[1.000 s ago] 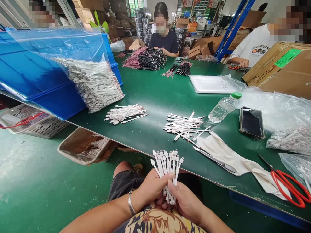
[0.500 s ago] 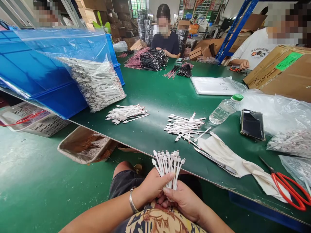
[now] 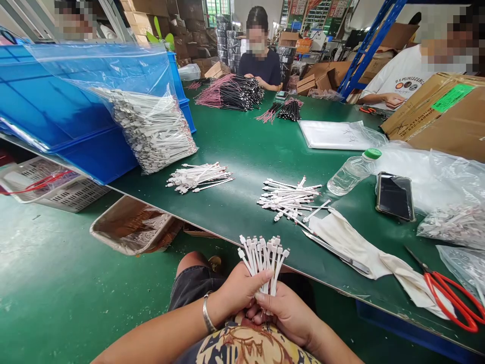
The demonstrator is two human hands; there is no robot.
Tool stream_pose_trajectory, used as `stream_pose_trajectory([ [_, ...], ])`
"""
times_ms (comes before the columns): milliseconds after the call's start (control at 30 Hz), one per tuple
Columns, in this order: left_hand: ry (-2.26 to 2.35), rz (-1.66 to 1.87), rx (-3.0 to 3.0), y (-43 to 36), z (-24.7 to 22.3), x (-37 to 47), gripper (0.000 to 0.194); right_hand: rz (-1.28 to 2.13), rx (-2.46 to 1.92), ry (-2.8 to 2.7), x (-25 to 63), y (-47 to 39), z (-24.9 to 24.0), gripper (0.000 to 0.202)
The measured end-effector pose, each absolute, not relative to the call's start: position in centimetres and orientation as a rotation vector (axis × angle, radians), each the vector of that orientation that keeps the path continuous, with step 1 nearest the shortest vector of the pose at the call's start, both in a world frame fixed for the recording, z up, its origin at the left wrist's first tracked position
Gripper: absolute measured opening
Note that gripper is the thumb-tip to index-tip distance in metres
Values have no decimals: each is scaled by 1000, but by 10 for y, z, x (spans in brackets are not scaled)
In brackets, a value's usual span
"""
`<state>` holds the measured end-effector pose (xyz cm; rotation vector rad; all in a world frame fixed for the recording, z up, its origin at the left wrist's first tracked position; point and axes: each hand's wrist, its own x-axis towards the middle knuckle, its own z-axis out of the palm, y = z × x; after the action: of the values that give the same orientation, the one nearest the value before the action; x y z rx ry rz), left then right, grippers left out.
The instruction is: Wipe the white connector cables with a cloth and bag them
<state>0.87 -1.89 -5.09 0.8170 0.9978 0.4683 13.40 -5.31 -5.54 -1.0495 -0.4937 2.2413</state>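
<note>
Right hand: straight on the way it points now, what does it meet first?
Likely the left hand, holding the same white cables; whether the two hands already touch is hard to tell.

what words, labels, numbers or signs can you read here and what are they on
"REMINISCENC", ending unclear: white shirt at far right.
Cardboard box: print too blurred to read reliably.
Green label on that box: too small to read.
White plastic packet: dark handwritten marks, unreadable.
Wall posters: too blurred.
</note>
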Motion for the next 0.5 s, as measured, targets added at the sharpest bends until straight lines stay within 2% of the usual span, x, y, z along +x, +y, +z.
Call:
stream_pose_trajectory([
  [500,1063,486,913,-18,-61,8,44,2264,-1087,-416,134,-50,-56,42],
])
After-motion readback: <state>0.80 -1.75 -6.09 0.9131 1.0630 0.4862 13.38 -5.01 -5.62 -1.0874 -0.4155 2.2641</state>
